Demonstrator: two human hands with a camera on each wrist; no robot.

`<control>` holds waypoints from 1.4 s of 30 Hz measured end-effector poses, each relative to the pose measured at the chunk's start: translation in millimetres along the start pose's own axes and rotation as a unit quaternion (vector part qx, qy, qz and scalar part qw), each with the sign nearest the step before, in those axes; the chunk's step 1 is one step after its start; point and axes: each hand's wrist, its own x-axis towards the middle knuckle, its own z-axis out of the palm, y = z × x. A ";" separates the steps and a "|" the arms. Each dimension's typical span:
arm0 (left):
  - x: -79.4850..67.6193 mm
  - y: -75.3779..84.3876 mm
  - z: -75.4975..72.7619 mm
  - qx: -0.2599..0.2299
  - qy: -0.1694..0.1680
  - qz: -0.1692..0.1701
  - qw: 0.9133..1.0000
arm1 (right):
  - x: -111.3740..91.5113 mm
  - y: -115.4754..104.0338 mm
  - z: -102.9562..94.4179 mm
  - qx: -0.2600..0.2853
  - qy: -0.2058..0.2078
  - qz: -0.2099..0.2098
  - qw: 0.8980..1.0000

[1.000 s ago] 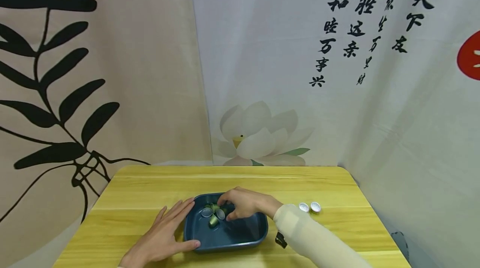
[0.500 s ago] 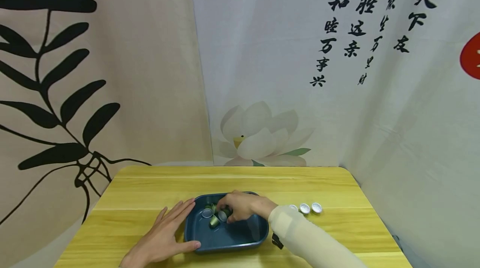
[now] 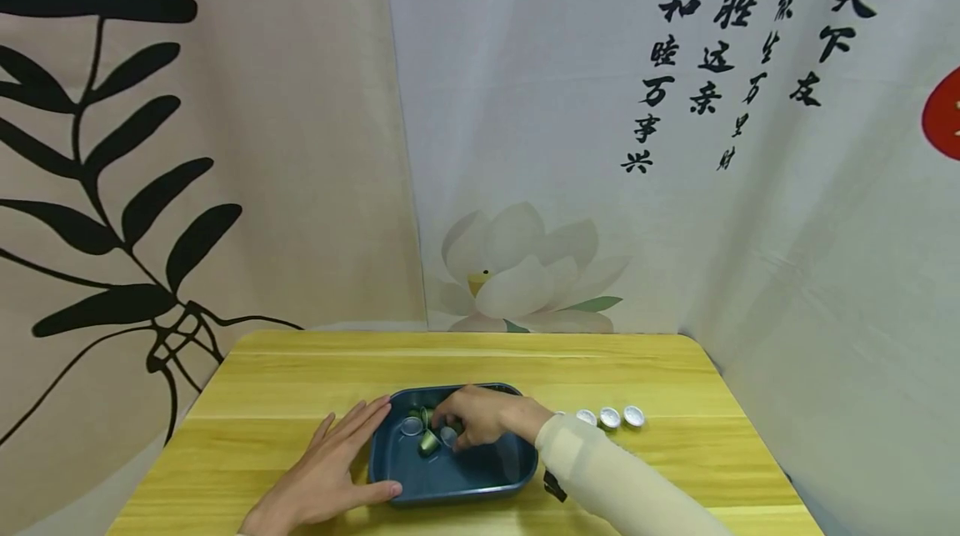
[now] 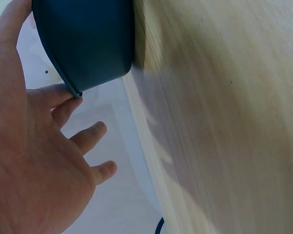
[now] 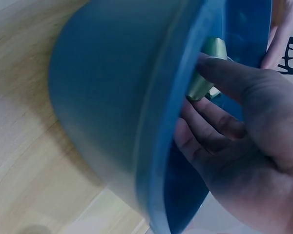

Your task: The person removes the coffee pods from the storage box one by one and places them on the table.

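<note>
A dark blue rectangular tray (image 3: 480,482) stands on the table, with several green coffee capsules (image 3: 429,443) grouped in its left half. My left hand (image 3: 326,465) lies along the tray's left end with fingers outstretched; its fingertips touch the far corner and the thumb the near one. Inside the tray, my right hand (image 3: 486,415) reaches in from the right with bent fingers. In the right wrist view its thumb and fingers pinch a green capsule (image 5: 200,80), partly hidden by the thumb. The left wrist view shows the tray's outer wall (image 4: 93,41) against the left fingers.
Right of the tray, several capsules stand in a row with silvery lids (image 3: 610,417) up, partly covered by the right sleeve (image 3: 600,457). The wooden table (image 3: 315,369) ends at a printed cloth backdrop (image 3: 300,144). A dark strap (image 3: 555,485) shows under the right wrist.
My right hand and forearm have shifted slightly left and nearer, uncovering more of the row of capsules. The left hand stays at the tray's end.
</note>
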 end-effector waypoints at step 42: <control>15.4 -11.9 -4.2 0.017 0.008 0.013 1.000 | -42.3 0.9 -24.7 0.213 0.130 -0.019 0.968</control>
